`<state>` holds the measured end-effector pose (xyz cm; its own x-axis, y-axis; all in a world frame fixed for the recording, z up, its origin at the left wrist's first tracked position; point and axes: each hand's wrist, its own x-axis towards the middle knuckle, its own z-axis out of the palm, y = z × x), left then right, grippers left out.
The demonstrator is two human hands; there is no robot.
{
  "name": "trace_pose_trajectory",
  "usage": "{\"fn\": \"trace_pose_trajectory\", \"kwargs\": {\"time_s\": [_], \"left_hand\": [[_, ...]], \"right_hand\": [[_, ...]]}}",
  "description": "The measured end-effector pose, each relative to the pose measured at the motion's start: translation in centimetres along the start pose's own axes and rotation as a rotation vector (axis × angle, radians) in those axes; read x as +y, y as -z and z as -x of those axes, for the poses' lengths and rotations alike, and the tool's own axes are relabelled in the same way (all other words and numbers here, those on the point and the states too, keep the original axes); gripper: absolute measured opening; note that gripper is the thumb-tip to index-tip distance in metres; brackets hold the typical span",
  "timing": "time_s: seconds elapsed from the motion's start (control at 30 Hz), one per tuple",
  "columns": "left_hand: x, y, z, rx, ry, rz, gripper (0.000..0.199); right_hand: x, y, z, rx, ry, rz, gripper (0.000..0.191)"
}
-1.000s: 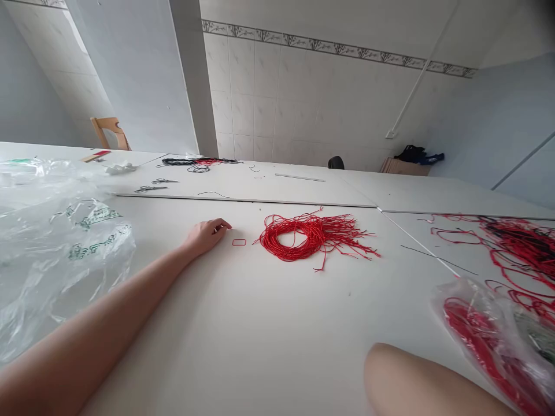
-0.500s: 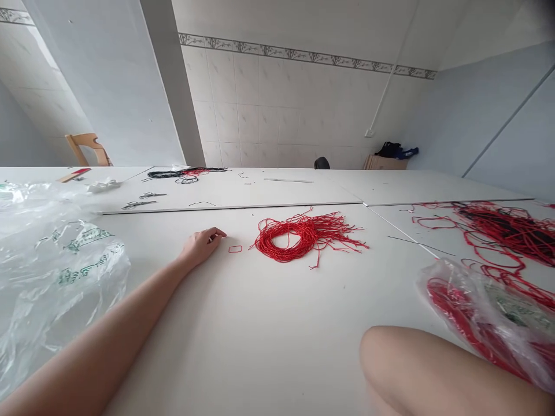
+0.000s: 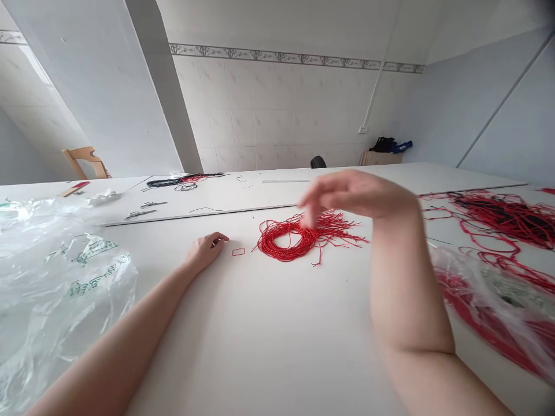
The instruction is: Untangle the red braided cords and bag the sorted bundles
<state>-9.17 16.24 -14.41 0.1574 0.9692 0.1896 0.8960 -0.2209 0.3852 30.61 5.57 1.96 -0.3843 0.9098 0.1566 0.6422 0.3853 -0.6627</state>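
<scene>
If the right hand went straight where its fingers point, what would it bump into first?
Probably the coiled red cords. The right hand droops its fingers toward them, though the blur makes the gap unclear.

Tiled wall (image 3: 234, 95) with patterned border (image 3: 299, 59), grey pillar (image 3: 99, 86), wooden chair (image 3: 80, 153).

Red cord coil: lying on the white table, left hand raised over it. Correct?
Wrong side: the head view shows the right hand raised over the red cord coil, which does lie on the white table.
</scene>
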Motion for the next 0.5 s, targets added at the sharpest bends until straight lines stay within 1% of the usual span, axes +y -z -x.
{"fn": "trace_pose_trajectory", "kwargs": {"time_s": [0.03,0.07,0.13,0.2,0.27,0.33,0.4,0.5], "left_hand": [[0.1,0.1,0.0,-0.002,0.005,-0.004,0.035],[0.2,0.2,0.1,-0.004,0.011,-0.007,0.034],[0.3,0.3,0.1,-0.008,0.024,-0.009,0.034],[0.4,0.4,0.1,-0.014,0.029,-0.005,0.035],[0.5,0.4,0.1,-0.021,0.031,0.0,0.035],[0.4,0.4,0.0,-0.027,0.033,0.003,0.035],[0.4,0.3,-0.1,-0.03,0.036,0.002,0.034],[0.3,0.3,-0.2,-0.028,0.039,-0.002,0.034]], "right_hand": [[0.1,-0.5,-1.3,-0.003,-0.143,0.067,0.038],[0.4,-1.1,-2.7,-0.012,-0.213,0.097,0.035],[1.5,-2.5,-5.2,-0.048,-0.338,0.139,0.031],[2.9,-3.8,-7.0,-0.146,-0.421,0.127,0.034],[4.0,-4.9,-8.0,-0.235,-0.453,0.095,0.041],[4.6,-6.0,-8.4,-0.291,-0.462,0.082,0.044],[4.4,-7.0,-8.5,-0.326,-0.464,0.09,0.04],[2.8,-7.9,-8.4,-0.327,-0.413,0.098,0.026]]}}
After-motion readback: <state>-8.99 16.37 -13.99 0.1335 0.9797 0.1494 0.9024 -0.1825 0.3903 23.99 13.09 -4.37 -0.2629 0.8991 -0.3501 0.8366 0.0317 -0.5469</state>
